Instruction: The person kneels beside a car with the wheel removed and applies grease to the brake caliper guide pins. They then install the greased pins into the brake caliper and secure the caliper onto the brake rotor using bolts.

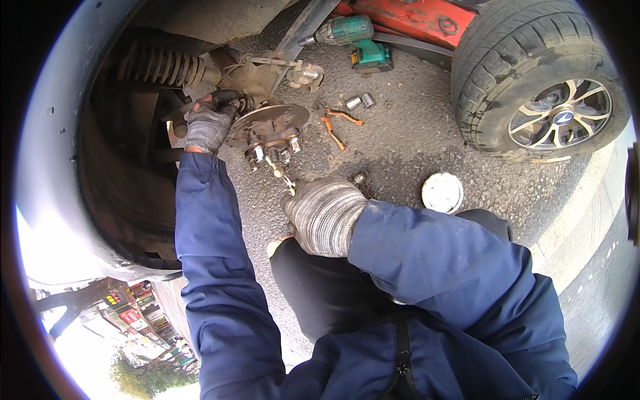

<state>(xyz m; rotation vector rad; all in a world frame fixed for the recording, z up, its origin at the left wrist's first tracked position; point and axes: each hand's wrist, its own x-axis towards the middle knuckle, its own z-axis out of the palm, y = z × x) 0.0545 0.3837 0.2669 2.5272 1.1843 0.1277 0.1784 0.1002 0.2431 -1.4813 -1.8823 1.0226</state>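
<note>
My left hand (208,125), in a grey knit glove, reaches into the wheel well. Its fingers are wrapped round a dark rounded part (227,98) just behind the brake disc (270,123). Wheel studs and a hub (275,148) show on the disc's near side, and a shaft end (277,171) smeared with whitish grease points toward me. Close to that end is my right hand (325,217), gloved alike and closed. A thin, pale-smeared tip (290,187) shows at its fingers; the rest of what it holds is hidden.
Orange-handled pliers (335,131) and metal sockets (360,101) lie on the asphalt. Beyond are a green cordless impact wrench (353,37) and red jack (420,20). A removed wheel (533,73) lies right; a round white-topped tin (442,192) sits nearer. A coil spring (163,67) hangs upper left.
</note>
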